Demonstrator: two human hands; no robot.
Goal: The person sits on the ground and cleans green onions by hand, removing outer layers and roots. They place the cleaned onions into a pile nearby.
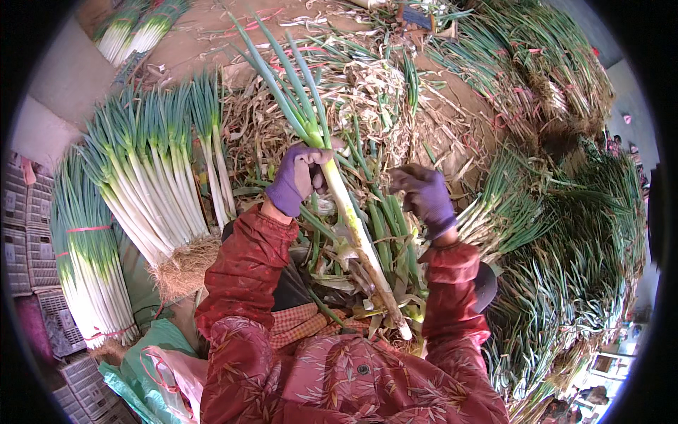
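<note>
My left hand (302,177), in a purple knitted glove, grips a long green onion (347,212) just below where its leaves fan out. The stalk slants down to the right across my lap. Its upper shaft is white, while brown outer skin clings lower down, near the pale root end. To the right of the stalk and apart from it is my right hand (426,199), also gloved in purple. Motion blurs its fingers, and I cannot tell if something thin is between them. Stripped green leaves and peelings (389,233) lie beneath both hands.
White-stemmed onions (153,180) with roots lean at my left, beside a tied bundle (98,265). Untrimmed onions (561,270) heap up on the right. Dry peelings (371,95) cover the floor ahead. Plastic crates (39,228) and a green bag (140,371) stand at far left.
</note>
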